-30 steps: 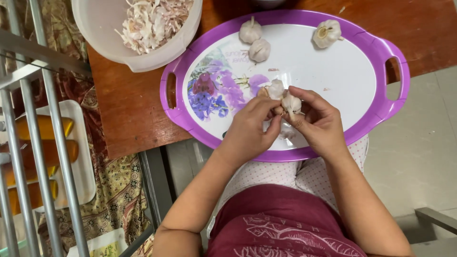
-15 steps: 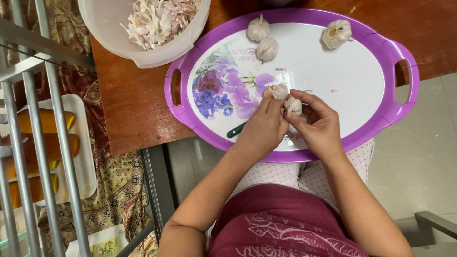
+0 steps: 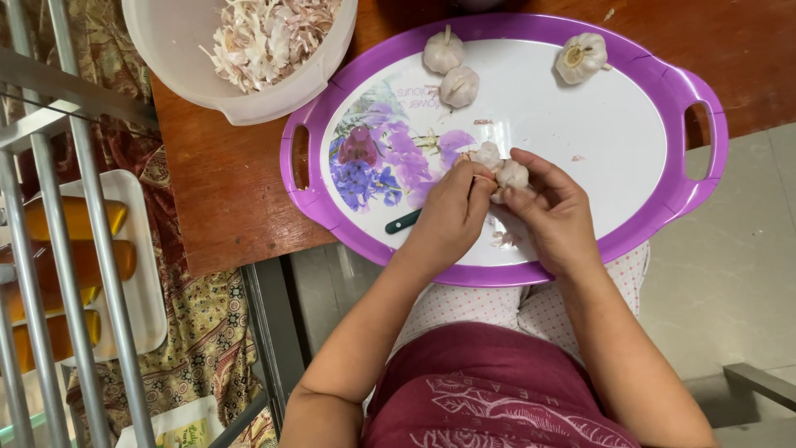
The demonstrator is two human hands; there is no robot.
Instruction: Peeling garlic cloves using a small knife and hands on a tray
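Wooden table (image 3: pixel 232 191): holds purple oval tray (image 3: pixel 655 224) and white bowl (image 3: pixel 166 58) of papery garlic skins (image 3: pixel 265 33). Three whole garlic bulbs (image 3: pixel 458 85) sit at the tray's far edge. Both hands meet over the tray's near half. Left hand (image 3: pixel 448 217) and right hand (image 3: pixel 555 217) pinch one split garlic bulb (image 3: pixel 500 168), fingers curled shut around it. Judgement: keep thumbs at the clove seam, pry gently over the tray so skins drop there. Dark-handled tool (image 3: pixel 403 221) lies just beside the left hand.
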